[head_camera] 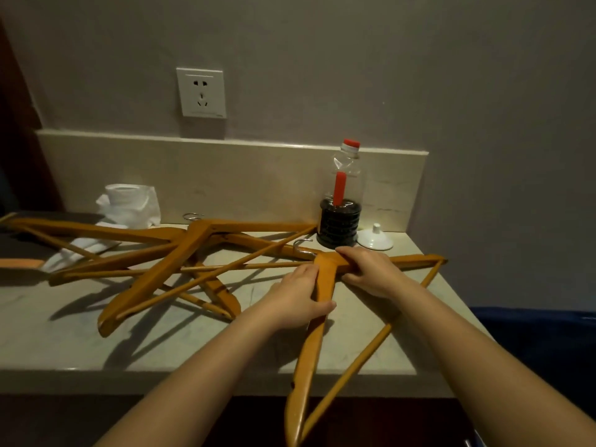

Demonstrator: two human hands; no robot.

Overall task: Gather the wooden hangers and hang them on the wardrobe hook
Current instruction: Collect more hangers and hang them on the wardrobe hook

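Both hands grip one wooden hanger (309, 343) at the near right of the pale counter (64, 343). The left hand (296, 301) closes around the shoulder arm that runs toward the near edge and past it, with the thumb laid across the wood. The right hand (367, 272) wraps over the other arm just beside the neck, fingers curled on top. This hanger's metal hook (301, 245) points to the far side. To the left, a loose pile of hangers (167, 266) lies crossed over one another on the counter, one of them overlapping a crumpled white cloth (129, 204) at the far left. A clear plastic bottle (343, 195) with a red cap stands against the backsplash, far of the hands, with a small white lid (375, 238) just to its right. A white wall socket (200, 92) sits on the wall above.
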